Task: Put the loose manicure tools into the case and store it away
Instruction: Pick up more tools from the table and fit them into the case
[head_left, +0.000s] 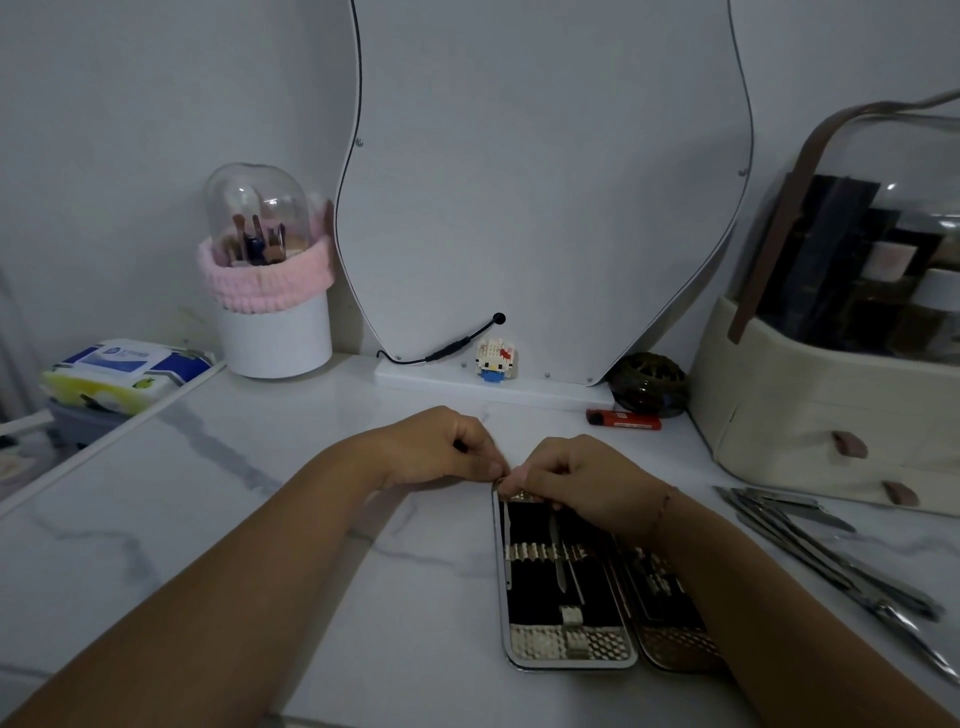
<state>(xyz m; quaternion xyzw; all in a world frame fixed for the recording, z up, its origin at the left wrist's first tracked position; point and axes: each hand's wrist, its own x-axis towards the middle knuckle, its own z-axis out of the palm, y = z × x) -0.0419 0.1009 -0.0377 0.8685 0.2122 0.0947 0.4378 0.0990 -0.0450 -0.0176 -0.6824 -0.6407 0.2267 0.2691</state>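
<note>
The person is working with both arms bare from the lower frame edge to the fingertips. The left forearm (234, 571) is narrowing smoothly into the left hand (441, 447). The right forearm (753, 597) is narrowing likewise into the right hand (576, 475). The right wrist is wearing a thin reddish cord bracelet (664, 512), which is running as one fine strand across the wrist.

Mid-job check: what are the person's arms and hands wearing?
No sleeves or gloves are in view. The left hand shows no visible ring or watch. The right hand has a thin reddish band at its wrist.
</note>
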